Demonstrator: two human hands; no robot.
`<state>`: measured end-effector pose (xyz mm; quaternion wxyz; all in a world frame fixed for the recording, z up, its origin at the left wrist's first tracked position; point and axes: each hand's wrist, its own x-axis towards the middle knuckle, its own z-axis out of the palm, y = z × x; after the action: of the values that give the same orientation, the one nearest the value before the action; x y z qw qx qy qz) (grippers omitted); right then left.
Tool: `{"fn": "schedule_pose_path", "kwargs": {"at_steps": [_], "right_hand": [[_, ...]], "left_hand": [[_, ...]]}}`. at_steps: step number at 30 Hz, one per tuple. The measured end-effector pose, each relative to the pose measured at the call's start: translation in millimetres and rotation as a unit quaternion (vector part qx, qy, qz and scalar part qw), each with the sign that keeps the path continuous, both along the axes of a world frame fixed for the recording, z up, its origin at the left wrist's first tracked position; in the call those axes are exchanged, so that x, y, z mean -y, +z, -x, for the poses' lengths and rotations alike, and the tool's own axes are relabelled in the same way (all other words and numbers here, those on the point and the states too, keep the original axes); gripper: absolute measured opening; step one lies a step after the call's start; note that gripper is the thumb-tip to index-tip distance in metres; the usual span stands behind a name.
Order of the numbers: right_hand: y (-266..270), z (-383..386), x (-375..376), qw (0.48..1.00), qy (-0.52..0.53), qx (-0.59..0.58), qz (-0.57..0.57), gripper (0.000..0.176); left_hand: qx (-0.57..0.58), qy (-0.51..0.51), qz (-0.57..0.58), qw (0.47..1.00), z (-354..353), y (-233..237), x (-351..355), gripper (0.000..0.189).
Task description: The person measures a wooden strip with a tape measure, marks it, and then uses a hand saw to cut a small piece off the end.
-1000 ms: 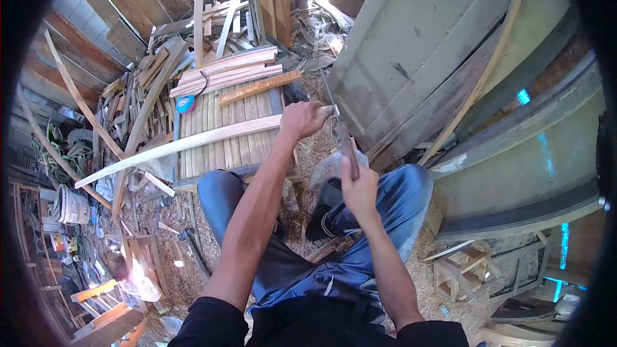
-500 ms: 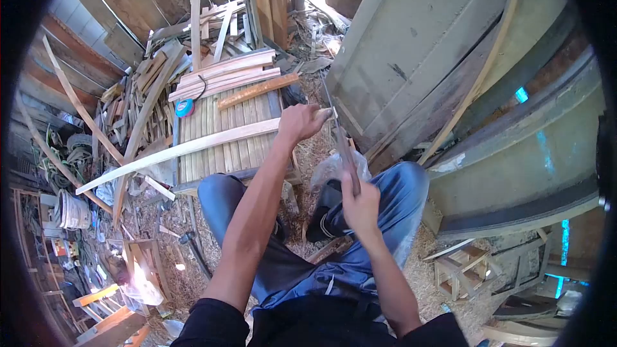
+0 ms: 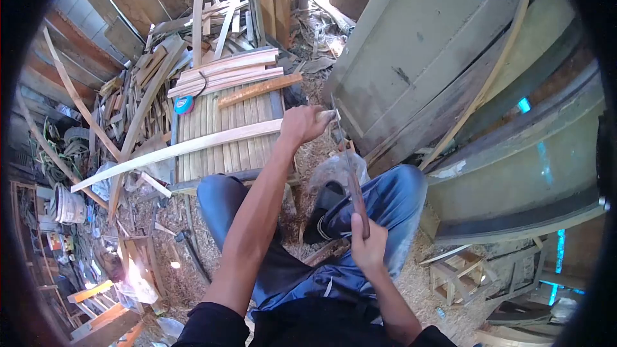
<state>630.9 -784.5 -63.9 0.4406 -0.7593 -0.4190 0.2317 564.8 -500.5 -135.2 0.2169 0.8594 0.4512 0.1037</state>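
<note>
left hand [image 3: 302,125]: fingers wrapped round the long pale wood strip [image 3: 193,144], close to its right end. only a short bit of strip at the right of the fingers; the rest runs out left, across the slatted wooden surface [image 3: 225,166] and well past its left edge, dipping toward the far end. can't tell if it bears on the slats.

right hand [image 3: 371,244]: fingers closed round the wooden handle of a saw [image 3: 352,177], thumb laid along the handle. looks like a saw anyway, blade is seen near edge-on and thin. blade points up and away, just beside the strip's right end; contact unclear. right hand itself is well apart from the strip, nearer the body, by the right knee [image 3: 408,186].

also on the surface, beyond the strip: blue tape measure [image 3: 184,105] at left, orange-brown wood bar [image 3: 260,90] lying at a slant, stack of light wood strips [image 3: 228,71] behind it. clear plastic bag [image 3: 334,170] on the floor below the blade.
</note>
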Motion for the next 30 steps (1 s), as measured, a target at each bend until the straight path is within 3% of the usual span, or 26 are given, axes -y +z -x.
{"fn": "schedule_pose_path", "kwargs": {"at_steps": [7, 9, 12, 14, 17, 24, 26, 27, 30], "right_hand": [[-16, -13, -83, 0.998, 0.030, 0.037, 0.029, 0.037], [-7, -5, -45, 1.000, 0.000, 0.009, -0.010, 0.046], [-3, -3, -7, 1.000, 0.007, -0.017, -0.007, 0.046], [-16, -10, -23, 0.999, 0.014, 0.004, 0.046, 0.044], [-18, -15, -88, 0.999, 0.009, 0.007, 0.031, 0.045], [5, 1, 6, 0.999, 0.013, -0.017, 0.027, 0.033], [0, 1, -14, 0.999, -0.011, -0.046, 0.019, 0.048], [-8, -3, -40, 1.000, -0.015, 0.000, 0.019, 0.052], [-20, -6, -79, 1.000, -0.001, 0.000, 0.011, 0.054]], "left_hand": [[0.000, 0.000, -0.025, 1.000, 1, -1, 5, 0.052], [0.011, 0.004, -0.032, 0.999, 0, -5, 0, 0.053], [0.012, 0.009, -0.020, 1.000, 0, 1, 4, 0.052], [0.032, 0.005, -0.036, 0.999, 1, -8, 6, 0.052], [0.000, 0.005, -0.010, 1.000, 0, -2, 0, 0.048], [-0.016, 0.016, -0.004, 1.000, 0, 0, 2, 0.050], [0.006, 0.000, -0.024, 1.000, 1, -2, 5, 0.052], [-0.025, -0.006, -0.005, 1.000, 1, 2, 4, 0.052], [0.027, -0.001, -0.009, 1.000, 3, -6, -2, 0.051]]}}
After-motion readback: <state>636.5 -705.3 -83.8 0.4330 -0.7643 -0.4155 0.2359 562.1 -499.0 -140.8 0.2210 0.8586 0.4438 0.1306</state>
